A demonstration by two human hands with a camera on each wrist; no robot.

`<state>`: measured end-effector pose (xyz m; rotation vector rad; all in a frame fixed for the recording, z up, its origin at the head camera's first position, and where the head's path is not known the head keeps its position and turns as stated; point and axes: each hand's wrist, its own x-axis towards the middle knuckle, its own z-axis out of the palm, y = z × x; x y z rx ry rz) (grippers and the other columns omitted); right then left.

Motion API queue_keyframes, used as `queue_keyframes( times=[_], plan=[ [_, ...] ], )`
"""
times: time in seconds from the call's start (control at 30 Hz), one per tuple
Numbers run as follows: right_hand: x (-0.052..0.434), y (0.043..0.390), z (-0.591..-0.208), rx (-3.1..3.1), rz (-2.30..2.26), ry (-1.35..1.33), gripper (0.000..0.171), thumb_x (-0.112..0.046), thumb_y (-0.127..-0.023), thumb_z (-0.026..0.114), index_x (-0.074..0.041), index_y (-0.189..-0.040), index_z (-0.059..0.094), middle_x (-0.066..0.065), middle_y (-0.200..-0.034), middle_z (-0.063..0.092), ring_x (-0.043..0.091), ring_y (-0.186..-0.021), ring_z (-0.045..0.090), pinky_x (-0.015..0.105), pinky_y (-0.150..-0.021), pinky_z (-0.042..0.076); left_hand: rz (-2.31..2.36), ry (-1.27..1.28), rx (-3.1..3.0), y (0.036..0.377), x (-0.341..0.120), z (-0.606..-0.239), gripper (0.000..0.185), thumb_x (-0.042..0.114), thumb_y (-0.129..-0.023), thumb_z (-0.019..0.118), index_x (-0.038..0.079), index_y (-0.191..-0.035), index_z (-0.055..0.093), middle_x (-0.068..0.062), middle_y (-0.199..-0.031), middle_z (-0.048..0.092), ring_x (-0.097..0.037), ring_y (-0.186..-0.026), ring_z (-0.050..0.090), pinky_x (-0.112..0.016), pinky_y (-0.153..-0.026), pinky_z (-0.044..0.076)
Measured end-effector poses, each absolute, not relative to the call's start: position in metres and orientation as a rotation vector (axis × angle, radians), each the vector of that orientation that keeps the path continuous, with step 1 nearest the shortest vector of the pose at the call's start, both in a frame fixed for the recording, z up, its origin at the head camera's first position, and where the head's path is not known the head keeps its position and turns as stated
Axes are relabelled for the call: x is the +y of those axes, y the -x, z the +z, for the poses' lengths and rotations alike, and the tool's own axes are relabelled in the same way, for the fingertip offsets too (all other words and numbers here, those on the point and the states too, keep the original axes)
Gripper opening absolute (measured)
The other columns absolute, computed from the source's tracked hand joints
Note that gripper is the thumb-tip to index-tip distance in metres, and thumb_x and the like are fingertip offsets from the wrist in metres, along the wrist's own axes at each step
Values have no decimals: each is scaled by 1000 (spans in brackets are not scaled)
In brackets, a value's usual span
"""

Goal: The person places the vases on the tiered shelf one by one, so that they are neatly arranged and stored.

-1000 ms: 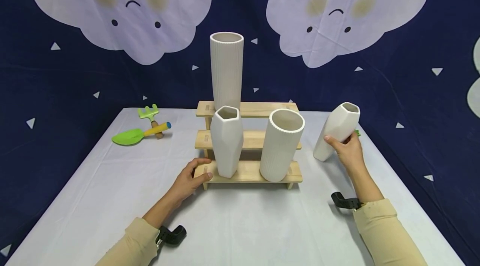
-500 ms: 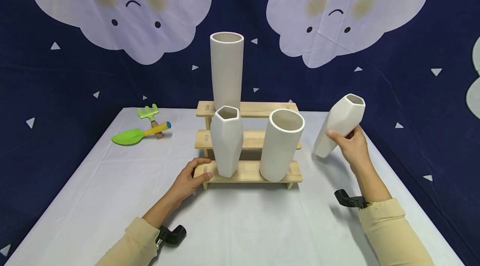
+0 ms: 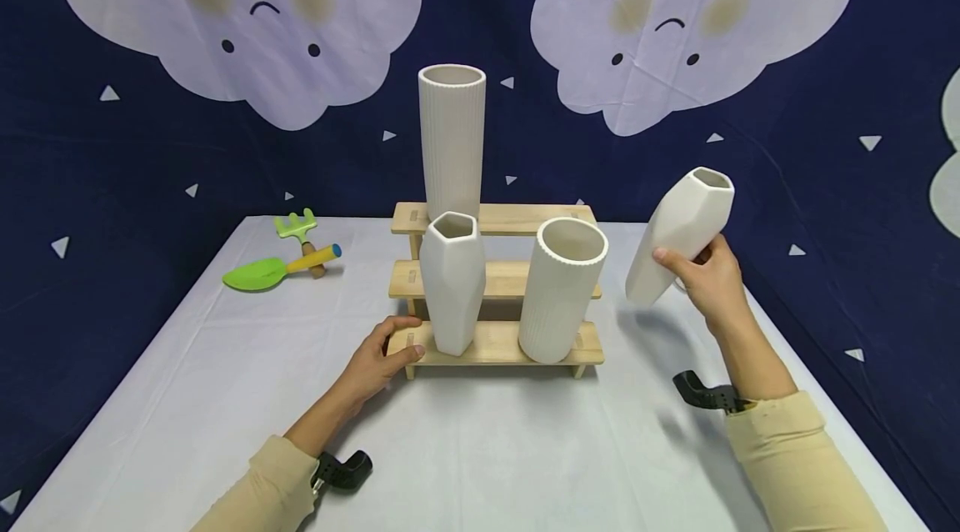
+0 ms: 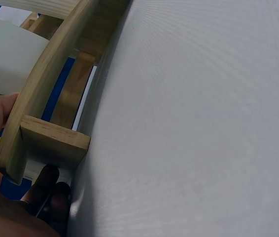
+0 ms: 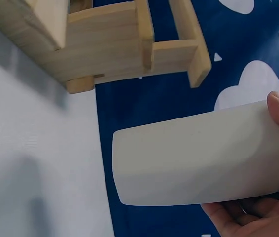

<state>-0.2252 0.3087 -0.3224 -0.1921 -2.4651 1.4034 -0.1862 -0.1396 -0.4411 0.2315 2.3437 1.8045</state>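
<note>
Right grip [image 3: 708,278] around tilted vase [image 3: 681,233]

Right hand [image 3: 708,278]: is rising, carrying the faceted vase [image 3: 681,232] with it.
Faceted vase: is lifting clear of the surface [image 3: 480,449], its base now hanging in the air, and is tilting further over, mouth away from the hand.

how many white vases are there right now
4: tall ribbed vase on the top step, faceted vase and wide ribbed vase on the bottom step, tilted vase in the right hand.
</note>
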Motion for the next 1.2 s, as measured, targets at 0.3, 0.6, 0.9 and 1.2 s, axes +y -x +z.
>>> queue_keyframes(
  times=[0.3,0.6,0.9,1.2],
  plan=[
    [302,223,-302,-2462,1390,109,73,-35,-84,70,-8,-140,32,13,-131,49,12,-112,51,30,-92,43,1807,-243,2346,186,-140,-441,46,21,-88,66,13,-129,48,-18,-124,44,-18,-97,51,-26,-77,46],
    [297,223,-280,-2476,1386,39,76,-35,-84,70,-9,-143,29,18,-136,46,28,-121,49,48,-99,41,1802,-240,2346,185,-139,-439,47,21,-88,66,13,-130,48,-17,-124,46,-18,-97,51,-27,-76,46],
    [294,228,-263,-2493,1423,-29,77,-35,-84,70,-14,-145,28,19,-139,42,33,-124,45,55,-103,37,1800,-238,2338,185,-140,-439,47,22,-88,66,13,-130,48,-17,-123,46,-18,-95,51,-27,-75,46],
    [288,232,-246,-2482,1439,-80,74,-35,-84,70,-15,-143,31,13,-135,45,19,-118,48,50,-103,37,1800,-236,2339,185,-139,-439,47,22,-88,66,13,-130,48,-17,-123,45,-18,-95,51,-27,-75,46]
  ],
)
